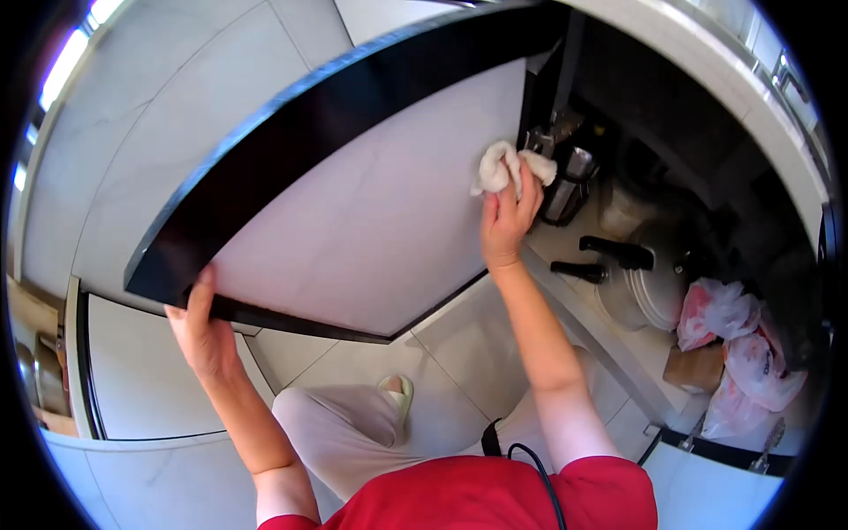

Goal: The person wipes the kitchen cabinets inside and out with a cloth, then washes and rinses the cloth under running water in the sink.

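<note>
While the right hand (508,231) bunches a white cloth (499,168) against the open door's (380,199) pale inner panel, near the hinges, I see the left hand (205,340) pinching the door's black-framed edge (fingertips partly hidden from me). Beyond, inside the cabinet, a lidded pot (643,281) sits beside plastic bags (746,353).

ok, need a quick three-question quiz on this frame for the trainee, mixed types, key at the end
1. Which hand holds the white cloth?
2. True or false: the cabinet door is shut.
3. The lidded pot in the cabinet has handles that are: a) red b) black c) white

Key:
1. The right hand.
2. False; it stands open, with the left hand holding its edge.
3. b) black
</note>
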Demonstrator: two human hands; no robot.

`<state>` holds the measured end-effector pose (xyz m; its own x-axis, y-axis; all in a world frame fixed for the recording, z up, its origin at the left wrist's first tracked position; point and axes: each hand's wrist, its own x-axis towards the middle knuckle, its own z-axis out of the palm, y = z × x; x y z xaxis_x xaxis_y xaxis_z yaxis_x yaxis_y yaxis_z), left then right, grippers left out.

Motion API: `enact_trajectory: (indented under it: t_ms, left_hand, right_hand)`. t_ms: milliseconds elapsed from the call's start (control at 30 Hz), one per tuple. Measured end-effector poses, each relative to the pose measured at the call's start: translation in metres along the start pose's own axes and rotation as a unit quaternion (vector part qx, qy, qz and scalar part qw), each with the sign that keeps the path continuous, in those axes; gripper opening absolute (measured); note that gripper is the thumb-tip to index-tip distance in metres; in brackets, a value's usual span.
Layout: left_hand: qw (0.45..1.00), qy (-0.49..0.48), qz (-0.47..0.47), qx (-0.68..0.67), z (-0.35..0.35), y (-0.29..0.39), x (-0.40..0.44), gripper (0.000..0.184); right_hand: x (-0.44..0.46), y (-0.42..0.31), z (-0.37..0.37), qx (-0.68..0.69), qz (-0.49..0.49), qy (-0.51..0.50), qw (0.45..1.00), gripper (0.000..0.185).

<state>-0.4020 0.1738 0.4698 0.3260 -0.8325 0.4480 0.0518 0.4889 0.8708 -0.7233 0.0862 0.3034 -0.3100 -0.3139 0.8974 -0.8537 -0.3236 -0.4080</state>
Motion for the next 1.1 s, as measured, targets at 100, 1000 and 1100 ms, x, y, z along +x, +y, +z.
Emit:
enact_trajectory:
  t_ms: [100, 1000, 1100]
  left_hand:
    - [1.000, 0.010, 0.008, 0.001, -0.011, -0.005, 0.002, 0.039]
    - [0.981, 0.059, 0.009, -0.187, -0.030, -0.011, 0.022, 0.029]
    - [0.981, 0.057, 0.012, -0.184, -0.023, -0.011, 0.019, 0.030]
  right_hand:
    - [-0.075, 0.021, 0.010, -0.007, 0.075, -0.019, 0.997, 0.037]
    - [-0.383, 0.017, 0.065, 0.056, 0.585, -0.232, 0.775, 0.016]
    - [-0.298, 0.123, 0.053, 0.002, 0.598, -0.199, 0.777, 0.021]
